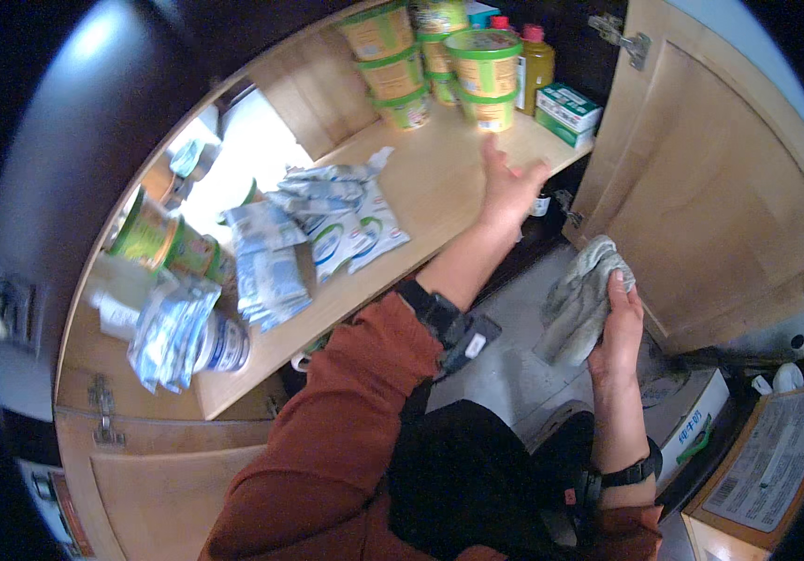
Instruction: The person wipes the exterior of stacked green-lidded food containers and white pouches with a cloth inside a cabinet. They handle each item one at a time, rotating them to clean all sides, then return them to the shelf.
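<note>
My left hand (510, 182) reaches over the front edge of a wooden cabinet shelf (437, 182), fingers apart and holding nothing. Just beyond its fingertips stands a stack of two round tubs with green lids (487, 70). In my right hand (623, 326) hangs a crumpled grey cloth (577, 301), in front of the right cabinet door and outside the shelf. More green-lidded tubs (391, 73) are stacked behind, to the left. Flat white-and-blue pouches (356, 231) lie on the shelf, and a pile of blue-and-white packets (268, 270) lies left of them.
Green-and-white boxes (566, 116) and a yellow bottle with a red cap (535, 70) fill the shelf's right end. More packets (170, 333) rest beside a white-and-blue tub (225, 343). The right door (738, 203) stands open. Cartons (770, 456) sit at the lower right.
</note>
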Action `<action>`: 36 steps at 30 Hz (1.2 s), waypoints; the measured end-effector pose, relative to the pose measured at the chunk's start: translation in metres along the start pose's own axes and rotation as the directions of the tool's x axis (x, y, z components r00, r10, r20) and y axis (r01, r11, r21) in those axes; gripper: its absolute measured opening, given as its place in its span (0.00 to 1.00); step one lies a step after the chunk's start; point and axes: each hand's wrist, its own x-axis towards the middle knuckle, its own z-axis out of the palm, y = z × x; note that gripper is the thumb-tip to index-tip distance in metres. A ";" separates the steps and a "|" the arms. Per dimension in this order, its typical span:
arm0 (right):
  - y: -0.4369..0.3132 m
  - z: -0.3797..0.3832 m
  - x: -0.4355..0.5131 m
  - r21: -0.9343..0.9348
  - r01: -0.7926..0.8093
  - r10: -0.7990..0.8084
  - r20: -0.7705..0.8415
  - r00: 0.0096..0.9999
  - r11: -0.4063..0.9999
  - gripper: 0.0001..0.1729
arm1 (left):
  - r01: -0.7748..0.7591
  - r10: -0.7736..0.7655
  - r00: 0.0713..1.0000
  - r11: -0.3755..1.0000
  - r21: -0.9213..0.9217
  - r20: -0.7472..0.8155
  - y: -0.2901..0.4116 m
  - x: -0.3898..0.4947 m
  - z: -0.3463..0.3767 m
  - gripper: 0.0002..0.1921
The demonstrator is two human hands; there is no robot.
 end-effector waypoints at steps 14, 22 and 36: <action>0.018 -0.017 0.022 -0.003 -0.027 0.027 -0.003 1.000 1.000 0.18 | -0.396 0.297 0.918 0.700 0.594 0.262 0.119 -0.132 -0.178 0.22; 0.031 -0.015 0.026 -0.052 -0.061 0.063 0.044 0.997 0.997 0.18 | -0.167 0.552 0.812 -0.094 0.982 0.191 0.217 -0.130 -0.288 0.24; 0.041 -0.004 0.022 -0.057 -0.046 0.052 0.121 0.991 0.997 0.16 | -0.136 0.146 0.981 0.031 0.990 0.130 0.208 -0.061 -0.282 0.34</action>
